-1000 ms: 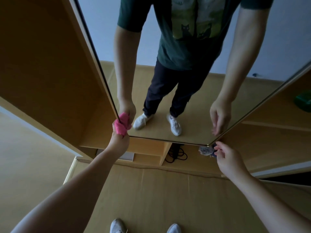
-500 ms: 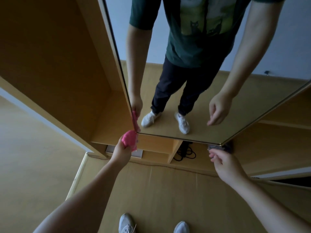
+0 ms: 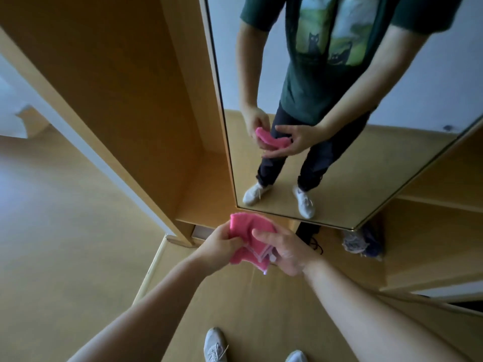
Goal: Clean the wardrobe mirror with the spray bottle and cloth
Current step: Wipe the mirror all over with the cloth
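A folded pink cloth hangs in front of me, below the bottom edge of the wardrobe mirror. My left hand grips its left side with curled fingers. My right hand holds its right side, thumb on top and fingers underneath. Both hands are clear of the glass. The mirror reflects the same hands and cloth. No spray bottle is in view.
The mirror door stands open, with the wooden wardrobe interior to its left and shelves to its right. A grey-purple bundle and dark cables lie under the mirror's lower corner. My white shoes stand on the wooden floor.
My left hand has come away from the mirror's lower left corner with the cloth. My right hand has left the lower right corner and taken hold of the cloth too.
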`<state>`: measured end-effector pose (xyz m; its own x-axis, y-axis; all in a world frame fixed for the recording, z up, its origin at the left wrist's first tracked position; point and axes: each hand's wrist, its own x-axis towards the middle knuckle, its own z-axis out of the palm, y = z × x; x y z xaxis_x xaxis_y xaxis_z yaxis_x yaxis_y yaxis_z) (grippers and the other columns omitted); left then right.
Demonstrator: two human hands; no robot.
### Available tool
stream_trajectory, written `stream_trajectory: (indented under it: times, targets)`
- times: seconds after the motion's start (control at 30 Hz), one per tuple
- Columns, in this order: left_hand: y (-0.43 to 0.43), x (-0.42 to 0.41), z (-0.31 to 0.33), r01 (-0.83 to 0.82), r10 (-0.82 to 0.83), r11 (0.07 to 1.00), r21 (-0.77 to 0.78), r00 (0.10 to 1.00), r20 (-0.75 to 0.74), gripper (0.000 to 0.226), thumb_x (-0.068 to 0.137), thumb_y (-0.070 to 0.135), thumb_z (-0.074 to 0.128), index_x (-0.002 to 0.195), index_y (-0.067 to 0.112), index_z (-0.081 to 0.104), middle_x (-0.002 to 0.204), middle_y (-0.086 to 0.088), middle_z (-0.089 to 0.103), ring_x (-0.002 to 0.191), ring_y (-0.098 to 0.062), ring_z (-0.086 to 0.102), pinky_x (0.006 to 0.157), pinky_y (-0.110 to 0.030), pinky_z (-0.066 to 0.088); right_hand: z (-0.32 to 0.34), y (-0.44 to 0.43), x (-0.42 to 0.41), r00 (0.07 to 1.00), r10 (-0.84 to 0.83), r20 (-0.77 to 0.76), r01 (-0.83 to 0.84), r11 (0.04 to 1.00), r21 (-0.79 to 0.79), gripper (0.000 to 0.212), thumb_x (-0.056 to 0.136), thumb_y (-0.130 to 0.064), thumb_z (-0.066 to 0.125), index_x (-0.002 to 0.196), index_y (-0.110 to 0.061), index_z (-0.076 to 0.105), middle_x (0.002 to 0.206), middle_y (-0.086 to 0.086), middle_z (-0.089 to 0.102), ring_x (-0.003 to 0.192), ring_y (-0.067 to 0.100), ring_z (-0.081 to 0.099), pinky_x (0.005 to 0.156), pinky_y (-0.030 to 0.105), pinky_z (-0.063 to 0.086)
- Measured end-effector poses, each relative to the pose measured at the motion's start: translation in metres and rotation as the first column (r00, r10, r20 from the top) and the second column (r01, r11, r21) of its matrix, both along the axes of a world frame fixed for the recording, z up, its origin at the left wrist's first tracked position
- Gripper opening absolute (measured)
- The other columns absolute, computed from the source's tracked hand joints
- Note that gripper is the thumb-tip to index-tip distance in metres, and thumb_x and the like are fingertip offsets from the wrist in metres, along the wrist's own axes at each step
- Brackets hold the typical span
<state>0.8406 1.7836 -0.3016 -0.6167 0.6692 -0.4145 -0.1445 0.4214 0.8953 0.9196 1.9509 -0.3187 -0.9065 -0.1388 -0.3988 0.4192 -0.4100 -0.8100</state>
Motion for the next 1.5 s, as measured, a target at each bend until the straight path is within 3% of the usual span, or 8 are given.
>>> stream_trajectory:
  times: [0.27, 0.37, 0.53, 0.73, 0.93, 1.07, 1.17, 1.5]
  targets:
    - [-0.004, 0.009, -0.018, -0.017, -0.062, 0.991, -0.136, 0.826, -0.560, 0.026, 0.082, 0.009, 0.063, 0.099, 0.029, 0.065, 0.101, 0.010, 0.051, 0.099, -0.016, 0.052, 0.080, -0.019, 0.042, -0.012, -0.030, 0.000, 0.957, -0.270, 0.105, 0.249, 0.953, 0.172, 0.020, 0.082, 0.000, 0.068, 0.099, -0.011, 0.072, 0.087, 0.009, 0.074, 0.083, 0.025, 0.071, 0.068, 0.034, 0.054]
    - [-0.015, -0.015, -0.015, 0.038, -0.141, 0.980, -0.196, 0.830, -0.540, 0.032, 0.084, 0.027, 0.069, 0.115, 0.029, 0.061, 0.107, 0.011, 0.052, 0.095, -0.009, 0.055, 0.079, -0.022, 0.049, -0.024, -0.031, -0.003, 0.916, -0.366, 0.166, 0.319, 0.913, 0.253, 0.014, 0.082, -0.005, 0.069, 0.089, -0.016, 0.075, 0.080, 0.006, 0.075, 0.075, 0.019, 0.072, 0.062, 0.027, 0.053]
    - [-0.010, -0.082, -0.008, -0.143, 0.002, 0.980, -0.138, 0.703, -0.712, 0.042, 0.092, 0.014, 0.058, 0.134, 0.013, 0.050, 0.116, -0.001, 0.056, 0.090, -0.011, 0.059, 0.071, -0.018, 0.044, -0.079, -0.041, -0.030, 0.645, -0.676, 0.357, 0.508, 0.728, 0.460, 0.015, 0.080, 0.001, 0.057, 0.083, -0.011, 0.066, 0.039, -0.003, 0.052, 0.034, 0.010, 0.047, 0.039, 0.020, 0.037]
    - [0.009, -0.121, -0.032, -0.015, -0.088, 0.990, -0.143, 0.719, -0.689, 0.049, 0.096, 0.007, 0.045, 0.144, 0.013, 0.037, 0.135, -0.007, 0.054, 0.119, -0.022, 0.055, 0.090, -0.023, 0.041, -0.133, -0.058, -0.078, 0.499, -0.709, 0.499, 0.677, 0.678, 0.287, 0.036, 0.068, 0.017, 0.038, 0.078, -0.009, 0.062, 0.042, 0.003, 0.055, 0.039, 0.015, 0.053, 0.046, 0.023, 0.039]
    - [0.022, -0.125, -0.046, -0.001, -0.027, 0.999, -0.039, 0.702, -0.712, 0.028, 0.098, 0.012, 0.048, 0.124, 0.016, 0.058, 0.102, 0.004, 0.068, 0.089, -0.012, 0.064, 0.072, -0.023, 0.053, -0.136, -0.050, -0.109, 0.435, -0.762, 0.480, 0.883, 0.465, -0.063, 0.033, 0.078, 0.016, 0.032, 0.061, -0.006, 0.050, 0.048, 0.006, 0.043, 0.043, 0.014, 0.044, 0.044, 0.022, 0.034]
    - [0.024, -0.118, -0.051, -0.012, 0.024, 1.000, 0.021, 0.682, -0.731, 0.021, 0.097, 0.008, 0.048, 0.116, 0.009, 0.059, 0.095, -0.004, 0.068, 0.083, -0.020, 0.063, 0.072, -0.037, 0.055, -0.134, -0.045, -0.095, 0.445, -0.760, 0.473, 0.895, 0.384, -0.226, 0.032, 0.077, 0.019, 0.029, 0.083, 0.001, 0.055, 0.074, 0.012, 0.048, 0.071, 0.021, 0.048, 0.080, 0.032, 0.041]
    - [0.020, -0.112, -0.059, -0.011, 0.009, 1.000, 0.002, 0.675, -0.737, 0.032, 0.097, 0.009, 0.047, 0.129, 0.013, 0.053, 0.106, 0.007, 0.061, 0.096, -0.012, 0.060, 0.077, -0.019, 0.051, -0.131, -0.035, -0.087, 0.417, -0.778, 0.471, 0.909, 0.347, -0.231, 0.032, 0.080, 0.018, 0.029, 0.091, 0.001, 0.054, 0.080, 0.012, 0.048, 0.076, 0.023, 0.049, 0.083, 0.036, 0.040]
    - [-0.005, -0.074, -0.101, -0.045, -0.149, 0.965, -0.259, 0.717, -0.681, 0.034, 0.093, 0.011, 0.053, 0.126, 0.019, 0.060, 0.124, 0.003, 0.061, 0.103, -0.008, 0.056, 0.084, -0.015, 0.040, -0.133, 0.001, -0.054, 0.374, -0.795, 0.477, 0.927, 0.319, -0.196, 0.035, 0.084, 0.017, 0.032, 0.096, -0.001, 0.059, 0.090, 0.012, 0.057, 0.084, 0.023, 0.055, 0.092, 0.036, 0.045]
